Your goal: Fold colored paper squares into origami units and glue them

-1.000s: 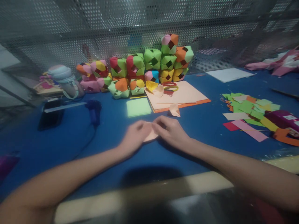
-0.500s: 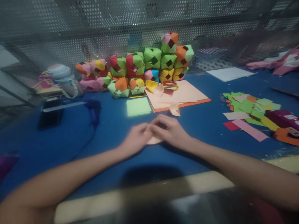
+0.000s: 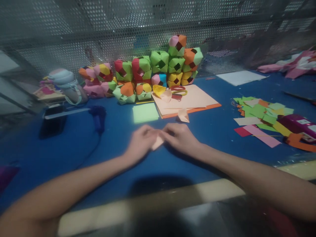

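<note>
My left hand (image 3: pixel 140 142) and my right hand (image 3: pixel 179 136) meet over the blue table (image 3: pixel 118 154), both with fingers curled onto a small peach paper piece (image 3: pixel 158 143) pressed against the surface. Only a sliver of the paper shows between the hands. A folded peach paper unit (image 3: pixel 183 115) lies just beyond my right hand, and a green paper square (image 3: pixel 145 113) lies beyond my left.
A row of stacked colourful paper cubes (image 3: pixel 153 70) stands by the mesh wall. A peach and orange paper stack (image 3: pixel 192 100) carries scissors (image 3: pixel 179 90). Loose coloured scraps (image 3: pixel 261 113) and a purple box (image 3: pixel 298 125) lie right; a bottle (image 3: pixel 66 85) and dark device (image 3: pixel 53 121) left.
Both hands stayed together over the peach paper, shifting slightly; less of the paper shows now than a second ago.
</note>
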Tool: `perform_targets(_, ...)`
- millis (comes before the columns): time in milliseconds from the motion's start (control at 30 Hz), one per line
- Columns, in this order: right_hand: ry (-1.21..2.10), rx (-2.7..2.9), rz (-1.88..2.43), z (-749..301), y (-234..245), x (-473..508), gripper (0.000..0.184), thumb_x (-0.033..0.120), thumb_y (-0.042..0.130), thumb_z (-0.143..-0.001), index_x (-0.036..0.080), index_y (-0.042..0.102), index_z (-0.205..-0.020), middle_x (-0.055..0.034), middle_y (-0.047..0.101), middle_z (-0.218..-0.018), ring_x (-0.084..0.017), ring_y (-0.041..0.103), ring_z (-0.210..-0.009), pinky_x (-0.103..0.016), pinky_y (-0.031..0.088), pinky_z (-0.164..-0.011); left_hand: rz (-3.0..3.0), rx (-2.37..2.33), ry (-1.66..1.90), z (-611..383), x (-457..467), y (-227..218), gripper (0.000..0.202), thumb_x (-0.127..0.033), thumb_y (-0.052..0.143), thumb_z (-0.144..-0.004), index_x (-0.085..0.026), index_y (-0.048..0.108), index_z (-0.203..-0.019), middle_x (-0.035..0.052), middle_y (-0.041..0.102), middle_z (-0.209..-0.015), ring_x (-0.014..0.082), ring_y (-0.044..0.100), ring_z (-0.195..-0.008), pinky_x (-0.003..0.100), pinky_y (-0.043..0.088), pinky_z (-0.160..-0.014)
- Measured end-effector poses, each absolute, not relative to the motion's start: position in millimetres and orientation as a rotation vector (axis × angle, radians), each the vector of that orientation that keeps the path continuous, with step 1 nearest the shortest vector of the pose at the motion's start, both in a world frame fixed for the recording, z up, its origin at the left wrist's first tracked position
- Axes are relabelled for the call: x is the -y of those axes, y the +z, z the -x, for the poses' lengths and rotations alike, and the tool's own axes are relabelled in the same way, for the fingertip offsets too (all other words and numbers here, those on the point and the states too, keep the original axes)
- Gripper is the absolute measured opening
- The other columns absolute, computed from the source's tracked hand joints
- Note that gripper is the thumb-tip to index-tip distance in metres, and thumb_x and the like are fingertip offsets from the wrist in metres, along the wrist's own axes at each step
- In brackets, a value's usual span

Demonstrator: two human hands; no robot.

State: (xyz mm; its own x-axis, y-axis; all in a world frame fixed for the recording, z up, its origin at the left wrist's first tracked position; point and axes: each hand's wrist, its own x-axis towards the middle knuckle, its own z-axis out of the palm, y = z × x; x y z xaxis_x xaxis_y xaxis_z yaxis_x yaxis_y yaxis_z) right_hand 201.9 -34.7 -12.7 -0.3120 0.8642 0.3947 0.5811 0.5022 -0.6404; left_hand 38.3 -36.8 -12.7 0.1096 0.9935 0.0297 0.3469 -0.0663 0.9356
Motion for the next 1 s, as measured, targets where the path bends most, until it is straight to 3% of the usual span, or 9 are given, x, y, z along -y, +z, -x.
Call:
perform_targets(167,0.540,1.994,1.177,-202.2,-11.2,36.5,0.017,0.025,0.055,-0.082,0.014,0.063,-0.070,-0.0040,0.067,-0.068,-0.012,0.056,-0.060,-0.023,0.039,-0.056,-1.525,-1.407,1.008,-38.1,36.7,-12.2,0.008,-0.020,0.056,-0.064,-0.016,0.058,-0.070,-0.0027,0.057,-0.067,0.0110,0.049,-0.062,0.022,0.037,-0.058)
perform_targets(367,0.565,1.964,1.188,-202.9,-10.3,36.8,0.021,0.022,0.053,-0.082,0.015,0.064,-0.065,-0.0037,0.067,-0.064,-0.012,0.056,-0.057,-0.023,0.040,-0.055,-1.489,-1.401,1.015,-37.9,36.1,-12.4,0.008,-0.023,0.057,-0.064,-0.016,0.054,-0.066,-0.0028,0.055,-0.064,0.0113,0.048,-0.062,0.023,0.036,-0.057)
perform_targets(567,0.664,1.850,1.198,-201.1,-9.5,35.3,0.012,0.025,0.060,-0.076,0.015,0.064,-0.069,-0.0013,0.066,-0.064,-0.011,0.055,-0.057,-0.022,0.041,-0.055,-1.490,-1.462,1.052,-36.0,34.4,-14.0,0.008,-0.020,0.053,-0.063,-0.016,0.055,-0.070,-0.0022,0.055,-0.066,0.0119,0.048,-0.062,0.023,0.037,-0.057)
perform_targets(1000,0.691,1.844,1.159,-199.9,-12.1,33.9,0.016,0.024,0.052,-0.081,0.015,0.060,-0.070,-0.0001,0.062,-0.065,-0.011,0.053,-0.059,-0.022,0.039,-0.056,-1.525,-1.394,0.986,-40.5,35.9,-9.9,0.008,-0.021,0.054,-0.066,-0.017,0.055,-0.072,-0.0022,0.058,-0.072,0.0119,0.050,-0.065,0.023,0.039,-0.060)
